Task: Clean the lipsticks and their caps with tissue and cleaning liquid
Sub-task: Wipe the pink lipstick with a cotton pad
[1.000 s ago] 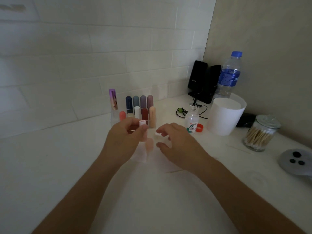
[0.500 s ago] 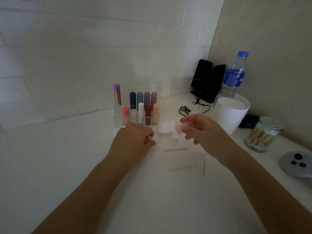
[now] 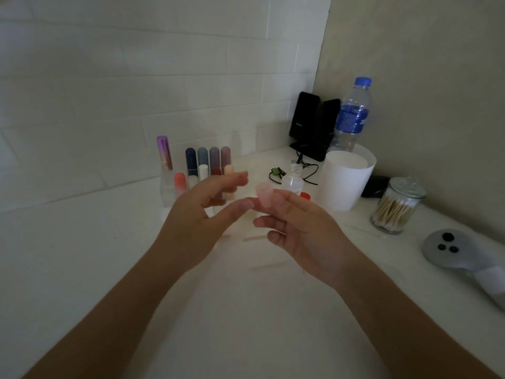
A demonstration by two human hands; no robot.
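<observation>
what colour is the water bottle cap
The bottle cap is blue, seen in the head view.

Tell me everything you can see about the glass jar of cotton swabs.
The jar is round, clear glass, with a glass lid closed on top. It is packed with cotton swabs on pale, wooden-looking sticks, standing on end. It stands upright on the white counter at the right, near the wall, apart from the white cup. Nothing else touches it.

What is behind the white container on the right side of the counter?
A blue-capped water bottle stands behind the white container, which hides the bottle's base. A dark object shows at the container's right, mostly covered, so it cannot be identified.
</observation>
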